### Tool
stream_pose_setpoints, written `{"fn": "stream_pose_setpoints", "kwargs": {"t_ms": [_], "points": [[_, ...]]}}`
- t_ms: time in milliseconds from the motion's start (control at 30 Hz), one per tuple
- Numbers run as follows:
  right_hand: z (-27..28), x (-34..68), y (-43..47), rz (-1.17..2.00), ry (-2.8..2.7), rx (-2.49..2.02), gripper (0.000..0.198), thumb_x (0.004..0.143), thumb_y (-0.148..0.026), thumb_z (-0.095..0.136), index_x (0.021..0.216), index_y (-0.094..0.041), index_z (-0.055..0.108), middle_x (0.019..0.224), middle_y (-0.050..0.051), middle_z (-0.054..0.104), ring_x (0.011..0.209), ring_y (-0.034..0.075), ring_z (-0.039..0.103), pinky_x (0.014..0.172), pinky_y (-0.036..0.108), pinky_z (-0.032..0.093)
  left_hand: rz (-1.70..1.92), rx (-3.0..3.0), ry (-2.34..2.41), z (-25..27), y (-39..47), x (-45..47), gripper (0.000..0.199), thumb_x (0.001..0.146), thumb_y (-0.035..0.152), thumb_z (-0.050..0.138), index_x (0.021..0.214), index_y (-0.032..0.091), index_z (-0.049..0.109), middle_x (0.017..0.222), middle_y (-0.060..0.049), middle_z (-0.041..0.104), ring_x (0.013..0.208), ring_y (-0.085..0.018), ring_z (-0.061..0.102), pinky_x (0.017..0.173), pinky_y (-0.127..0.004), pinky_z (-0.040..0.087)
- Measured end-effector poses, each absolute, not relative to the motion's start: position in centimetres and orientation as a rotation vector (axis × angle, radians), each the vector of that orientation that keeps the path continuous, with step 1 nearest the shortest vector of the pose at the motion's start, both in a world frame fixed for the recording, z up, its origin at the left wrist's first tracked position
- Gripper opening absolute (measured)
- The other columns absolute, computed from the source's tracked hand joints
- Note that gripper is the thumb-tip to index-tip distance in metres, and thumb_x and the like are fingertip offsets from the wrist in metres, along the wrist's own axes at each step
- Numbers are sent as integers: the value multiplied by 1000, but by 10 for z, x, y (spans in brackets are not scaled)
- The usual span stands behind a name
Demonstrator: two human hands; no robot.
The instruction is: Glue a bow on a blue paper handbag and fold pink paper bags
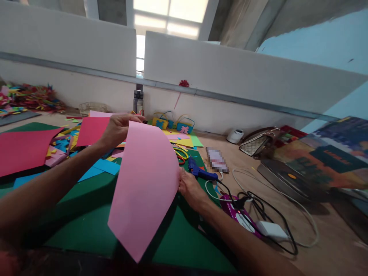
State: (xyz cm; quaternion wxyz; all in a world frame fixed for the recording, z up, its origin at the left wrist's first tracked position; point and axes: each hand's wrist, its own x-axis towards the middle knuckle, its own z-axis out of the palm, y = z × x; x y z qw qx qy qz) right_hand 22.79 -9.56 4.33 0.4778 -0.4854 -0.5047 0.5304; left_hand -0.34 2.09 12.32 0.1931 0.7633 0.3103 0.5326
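Observation:
A large pink paper sheet (145, 180) hangs bent above the green mat (86, 226), one corner pointing down toward me. My left hand (119, 128) pinches its upper left corner. At its right edge, my right hand (191, 188) grips the paper, the fingertips partly hidden behind it. Just beyond that hand lie a blue glue gun (201, 171) and scissors (181, 155) with yellow and red handles. Small paper bags, one of them a blue bag with a pink bow (184, 127), stand at the back.
Red paper (25, 149), blue paper (97, 168) and scraps lie left. On the right are a phone (217, 159), a purple power strip (240, 216), tangled cables, a white adapter (272, 230), a dark case (287, 180) and a handbag (257, 143). A bottle (138, 102) stands by the wall.

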Motion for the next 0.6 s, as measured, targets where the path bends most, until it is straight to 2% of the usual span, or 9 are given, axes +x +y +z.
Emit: {"fn": "stream_pose_setpoints", "kwargs": {"t_ms": [100,200,267,367,433,500,600], "points": [[46,222,-98,1316,-1154,-1158,57,78,-63,52,114,-20,56,99,9,69,87,21,66,72,34,53,1461,2114,873,99,27,2,39,80,48,59,92,12,67,108,-14,68,96,-24,66,73,-35,57],[45,225,-100,1304,-1040,-1224,62,67,-47,70,118,-18,50,86,5,70,73,19,67,67,31,52,1371,2182,866,76,38,5,48,78,56,59,91,12,69,112,-17,66,103,-28,63,77,-37,56],[43,229,-101,1297,-986,-1297,65,63,-34,74,119,-16,48,76,1,69,63,16,65,61,29,51,1283,2269,868,62,43,3,48,78,56,59,91,11,70,114,-18,65,110,-29,59,87,-42,52],[39,233,-104,1286,-943,-1418,59,64,-23,70,119,-14,49,64,-3,65,53,14,60,48,24,45,1144,2398,888,43,41,-8,38,81,43,59,104,14,68,125,-16,59,121,-31,49,103,-53,35],[38,235,-106,1272,-928,-1483,57,65,-19,66,119,-14,49,59,-4,62,48,13,57,43,22,40,1005,2549,874,33,29,-19,35,81,30,60,114,17,63,134,-14,52,128,-32,41,107,-57,26],[37,236,-107,1268,-915,-1529,58,65,-16,63,121,-13,48,56,-6,60,45,11,54,40,20,37,747,2886,793,26,10,-30,40,84,18,52,124,17,56,142,-15,43,133,-33,33,107,-59,23],[37,236,-107,1283,-890,-1567,60,66,-14,60,125,-13,45,56,-6,58,45,11,53,40,20,36,456,3114,604,20,-23,-39,48,88,6,38,133,21,46,145,-14,38,135,-29,31,107,-53,29]]}}
